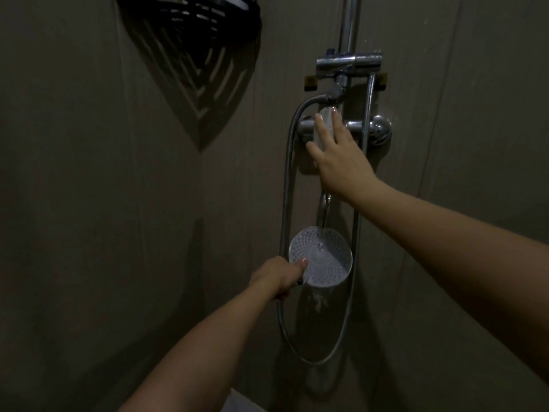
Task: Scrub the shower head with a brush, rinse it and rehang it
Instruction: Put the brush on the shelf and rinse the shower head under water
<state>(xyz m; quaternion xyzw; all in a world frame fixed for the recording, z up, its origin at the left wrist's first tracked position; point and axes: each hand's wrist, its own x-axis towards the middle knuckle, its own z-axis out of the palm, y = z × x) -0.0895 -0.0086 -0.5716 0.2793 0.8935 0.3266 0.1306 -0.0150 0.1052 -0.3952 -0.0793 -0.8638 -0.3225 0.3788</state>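
Observation:
My left hand [279, 278] grips the handle of the round white shower head [323, 258], holding its perforated face up toward me. A thin stream of water [323, 217] falls from the spout onto that face and runs off its lower edge. My right hand [335, 153] reaches up to the chrome mixer tap [377, 130] on the wall, its straight fingers resting on the white lever [325, 117]. No brush is in view.
A metal hose [286, 185] loops from the valve down and around below the shower head. A chrome riser pipe [350, 22] runs upward. A dark slotted corner shelf [205, 16] hangs at upper left. Dim tiled walls surround everything.

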